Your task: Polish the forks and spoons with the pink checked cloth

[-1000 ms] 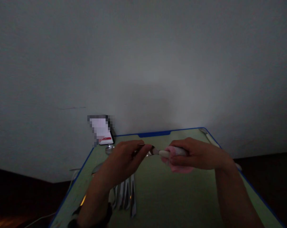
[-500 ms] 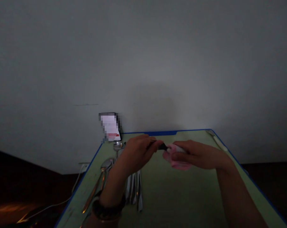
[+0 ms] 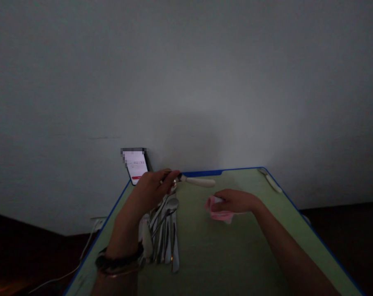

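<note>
My left hand is closed on the metal end of a white-handled piece of cutlery. Its handle points right, above the table, and my fingers hide the head, so I cannot tell whether it is a fork or a spoon. Bunched in my right hand is a pink and white cloth, apart from the handle. Under and beside my left forearm lies a pile of cutlery, with spoons and several metal handles showing. Another white-handled utensil rests at the table's far right corner.
The green table has a blue edge and stands against a grey wall. A phone with a lit screen leans on the wall at the back left. A white cable hangs beside the table's left edge.
The cloth has come away from the cutlery, and its white handle is now uncovered. My left hand has moved left with it; my right hand has lowered slightly with the cloth.
</note>
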A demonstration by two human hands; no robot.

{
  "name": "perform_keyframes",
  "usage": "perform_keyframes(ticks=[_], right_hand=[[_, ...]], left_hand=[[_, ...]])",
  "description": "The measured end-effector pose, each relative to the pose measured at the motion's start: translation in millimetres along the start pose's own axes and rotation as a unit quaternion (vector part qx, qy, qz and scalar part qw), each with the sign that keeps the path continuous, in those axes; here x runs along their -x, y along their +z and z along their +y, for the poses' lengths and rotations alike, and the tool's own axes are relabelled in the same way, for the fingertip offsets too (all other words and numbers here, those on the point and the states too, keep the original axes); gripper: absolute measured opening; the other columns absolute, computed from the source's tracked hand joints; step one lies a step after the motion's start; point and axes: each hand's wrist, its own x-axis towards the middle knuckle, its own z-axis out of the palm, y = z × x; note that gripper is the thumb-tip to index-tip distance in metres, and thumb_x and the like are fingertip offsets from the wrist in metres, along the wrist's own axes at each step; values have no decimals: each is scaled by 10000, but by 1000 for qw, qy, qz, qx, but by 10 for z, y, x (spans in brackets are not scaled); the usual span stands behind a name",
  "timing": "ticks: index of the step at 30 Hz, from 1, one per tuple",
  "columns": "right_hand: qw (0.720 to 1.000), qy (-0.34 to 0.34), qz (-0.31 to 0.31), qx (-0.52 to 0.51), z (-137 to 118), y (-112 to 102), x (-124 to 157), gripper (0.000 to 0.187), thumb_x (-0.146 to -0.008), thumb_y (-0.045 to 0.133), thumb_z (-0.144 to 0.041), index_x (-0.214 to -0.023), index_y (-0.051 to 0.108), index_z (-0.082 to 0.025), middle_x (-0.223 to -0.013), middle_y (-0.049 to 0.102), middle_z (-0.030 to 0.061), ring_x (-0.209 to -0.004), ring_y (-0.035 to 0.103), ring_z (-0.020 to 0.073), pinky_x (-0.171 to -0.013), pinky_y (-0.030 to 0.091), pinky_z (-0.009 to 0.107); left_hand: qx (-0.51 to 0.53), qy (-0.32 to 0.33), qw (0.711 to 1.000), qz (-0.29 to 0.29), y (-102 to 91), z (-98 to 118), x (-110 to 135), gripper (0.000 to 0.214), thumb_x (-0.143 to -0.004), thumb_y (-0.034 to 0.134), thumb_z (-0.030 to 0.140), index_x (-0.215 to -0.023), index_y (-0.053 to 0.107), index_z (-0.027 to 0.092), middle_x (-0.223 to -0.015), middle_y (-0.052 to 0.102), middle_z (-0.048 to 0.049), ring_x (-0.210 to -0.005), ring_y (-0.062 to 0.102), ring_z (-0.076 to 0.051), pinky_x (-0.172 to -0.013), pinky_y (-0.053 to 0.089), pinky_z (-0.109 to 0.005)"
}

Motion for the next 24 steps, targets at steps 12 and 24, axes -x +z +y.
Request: perform_keyframes(ticks=[12,24], right_hand=[[953,-72,175,-237,258,288,206,670,-767,611,-397,-1344,330,-206,-1370,392,131,-1201,433,197,-979,360,347],[937,28,247,-246,606,200,690,511,-904,332,-462,-1243,472,-106,-701,483,3,-585,435,100,-563,375,231]], left_hand=[[52,75,993,-74,294,267,-115,416,-908,368,412,-738,649,157,-551,579,27,-507,525,-94,-502,348,-171],[83,73,993,-35,1067,538,-133,468,-917,364,441,-1279,392,146,-1205,564,-134,-1096,534,-226,-917,420,-383]])
